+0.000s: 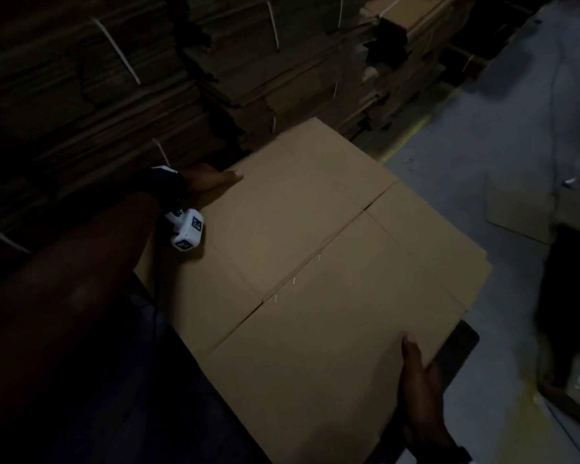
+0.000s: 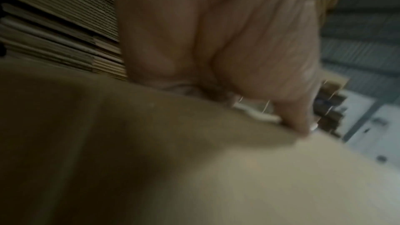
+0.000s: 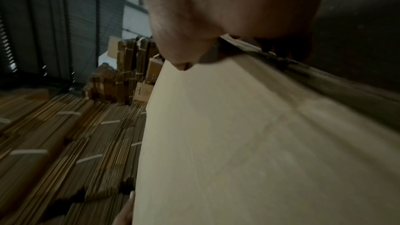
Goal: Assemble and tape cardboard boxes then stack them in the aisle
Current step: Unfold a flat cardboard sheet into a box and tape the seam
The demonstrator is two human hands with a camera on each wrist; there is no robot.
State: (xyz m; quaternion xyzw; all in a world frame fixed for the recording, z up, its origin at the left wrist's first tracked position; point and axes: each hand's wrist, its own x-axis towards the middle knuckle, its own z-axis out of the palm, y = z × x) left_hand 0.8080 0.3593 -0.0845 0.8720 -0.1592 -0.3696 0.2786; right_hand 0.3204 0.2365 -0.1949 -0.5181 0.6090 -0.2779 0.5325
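A flattened brown cardboard box [image 1: 322, 262] is held level in front of me, its flap slits and creases showing. My left hand [image 1: 211, 180] grips its far-left edge, thumb on top and fingers hidden beneath. My right hand [image 1: 419, 380] grips the near-right edge the same way, thumb lying on the top face. In the left wrist view the left hand [image 2: 238, 49] pinches the cardboard's [image 2: 194, 168] edge. In the right wrist view the right hand [image 3: 227, 14] clamps the board [image 3: 249, 143], with its thumb on top.
Tall strapped bundles of flat cardboard [image 1: 114, 78] fill the left and back. Grey aisle floor [image 1: 503, 145] with a yellow line lies to the right. A loose cardboard sheet [image 1: 523, 209] lies on it, and dark clutter [image 1: 566, 296] stands at the right edge.
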